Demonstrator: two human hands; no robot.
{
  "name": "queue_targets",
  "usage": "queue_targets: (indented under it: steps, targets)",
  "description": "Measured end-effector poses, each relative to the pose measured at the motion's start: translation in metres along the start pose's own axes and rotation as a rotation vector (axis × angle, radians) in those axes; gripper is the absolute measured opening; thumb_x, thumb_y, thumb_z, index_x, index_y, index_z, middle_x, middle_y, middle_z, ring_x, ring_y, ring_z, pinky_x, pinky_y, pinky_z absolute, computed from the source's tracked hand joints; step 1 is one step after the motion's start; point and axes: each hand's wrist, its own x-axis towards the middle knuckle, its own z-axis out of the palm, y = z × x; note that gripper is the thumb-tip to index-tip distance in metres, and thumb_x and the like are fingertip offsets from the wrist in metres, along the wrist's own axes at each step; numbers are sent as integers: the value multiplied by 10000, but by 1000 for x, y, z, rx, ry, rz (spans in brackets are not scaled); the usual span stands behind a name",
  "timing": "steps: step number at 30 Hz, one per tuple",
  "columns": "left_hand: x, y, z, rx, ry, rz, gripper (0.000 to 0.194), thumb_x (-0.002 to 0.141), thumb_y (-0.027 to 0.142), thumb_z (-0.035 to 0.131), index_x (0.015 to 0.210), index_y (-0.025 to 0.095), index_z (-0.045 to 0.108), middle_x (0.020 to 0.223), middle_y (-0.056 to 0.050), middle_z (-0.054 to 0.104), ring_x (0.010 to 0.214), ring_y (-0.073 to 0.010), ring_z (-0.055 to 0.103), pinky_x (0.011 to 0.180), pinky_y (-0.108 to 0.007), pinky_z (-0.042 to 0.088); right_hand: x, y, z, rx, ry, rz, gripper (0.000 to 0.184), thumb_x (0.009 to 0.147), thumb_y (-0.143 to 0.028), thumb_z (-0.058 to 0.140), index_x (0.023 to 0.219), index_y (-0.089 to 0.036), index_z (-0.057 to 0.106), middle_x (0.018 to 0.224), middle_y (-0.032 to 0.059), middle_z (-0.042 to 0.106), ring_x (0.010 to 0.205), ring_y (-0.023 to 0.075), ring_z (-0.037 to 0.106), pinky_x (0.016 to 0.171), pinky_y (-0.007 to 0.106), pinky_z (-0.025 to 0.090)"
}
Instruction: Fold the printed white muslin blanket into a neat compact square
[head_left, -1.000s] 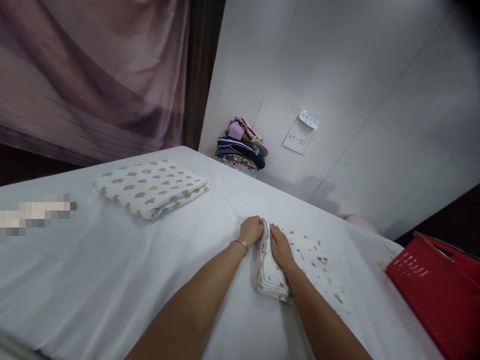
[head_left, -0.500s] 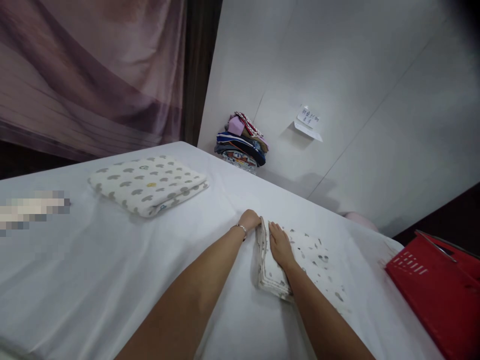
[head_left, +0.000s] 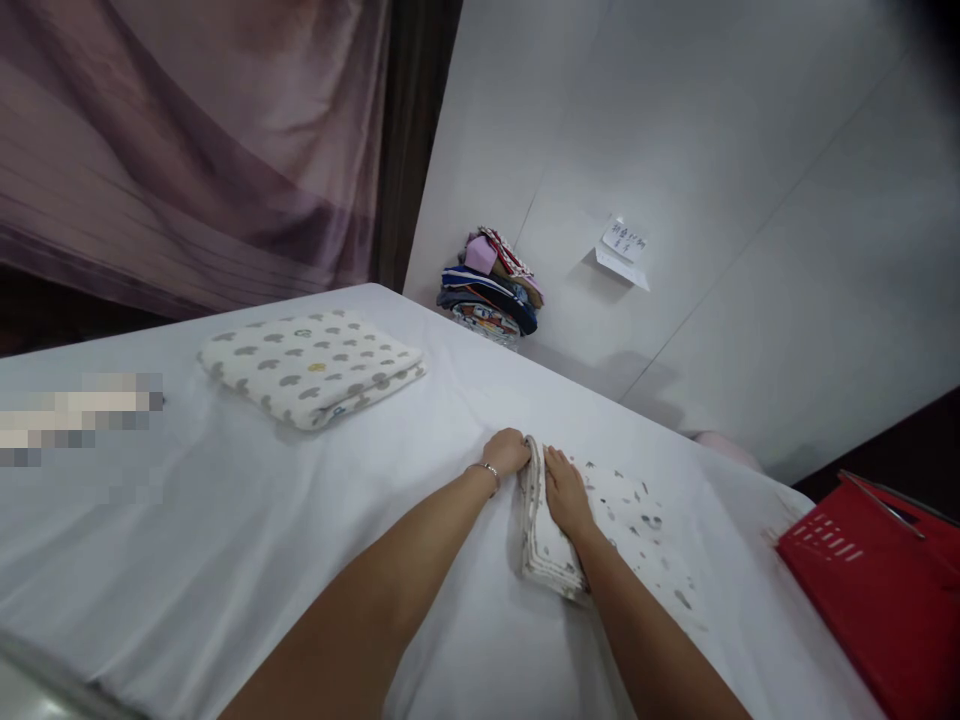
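Observation:
A white blanket with small grey prints lies folded in several layers on the white-covered table. At its far left corner is my left hand, closed, its fingertips around the layered edge and partly hidden. My right hand rests flat on the blanket's top near the left edge, with its fingers stretched out. Farther left lies another folded blanket, white with grey mushroom-like shapes, which neither hand touches.
A red plastic basket with a metal handle stands at the right edge. Beyond the table is a stack of folded clothes. A paper note hangs on the white wall. A pink curtain hangs at left, above a blurred-out patch.
The whole view has shifted slightly. Both hands keep their places on the printed blanket, the left at its corner and the right flat on top.

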Motion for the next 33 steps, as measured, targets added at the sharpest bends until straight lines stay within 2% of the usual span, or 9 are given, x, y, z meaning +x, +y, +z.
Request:
queue_targets:
  steps: [7, 13, 18, 22, 26, 33]
  targets:
    - [3, 0, 7, 9, 60, 12, 236, 786, 241, 478, 852, 163, 690, 950, -130, 690, 920, -217, 626, 760, -277, 444, -1, 1, 1, -1, 17, -3, 495, 892, -180, 273, 1359, -182, 438, 1431, 66, 393, 1346, 197, 290, 1092, 403, 220]
    - [1, -1, -1, -18, 16, -17, 222, 761, 264, 517, 815, 143, 696, 913, -141, 695, 865, -221, 636, 711, -275, 447, 0, 1, 0, -11, -2, -1, 500, 888, -167, 272, 1360, -151, 435, 1432, 80, 389, 1343, 209, 296, 1090, 407, 223]
    - [-16, -4, -5, -70, -11, 27, 185, 720, 240, 533, 771, 176, 700, 828, -66, 703, 773, -170, 620, 639, -234, 420, 0, 1, 1, -14, 9, -4, 494, 893, -170, 273, 1359, -156, 437, 1429, 77, 394, 1346, 207, 289, 1090, 411, 226]
    - [-27, -2, -3, -119, -63, 65, 162, 675, 206, 557, 725, 179, 708, 755, -33, 699, 703, -147, 601, 597, -218, 401, 0, 1, 1, -26, 0, 0, 491, 897, -168, 273, 1361, -148, 432, 1432, 79, 390, 1343, 209, 294, 1089, 410, 230]
    - [-30, -1, 1, -183, -109, 101, 187, 707, 236, 540, 695, 162, 711, 707, -23, 693, 665, -129, 593, 590, -201, 402, 1, 0, 0, -25, -2, 12, 504, 889, -153, 285, 1378, -164, 408, 1426, 74, 401, 1340, 211, 300, 1085, 407, 239]
    - [-28, 0, 8, -267, -66, 76, 222, 737, 249, 512, 776, 169, 715, 764, -40, 697, 737, -154, 604, 642, -222, 416, 2, 0, -1, -7, -7, 11, 515, 883, -149, 294, 1391, -171, 380, 1427, 65, 401, 1344, 208, 285, 1091, 404, 227]
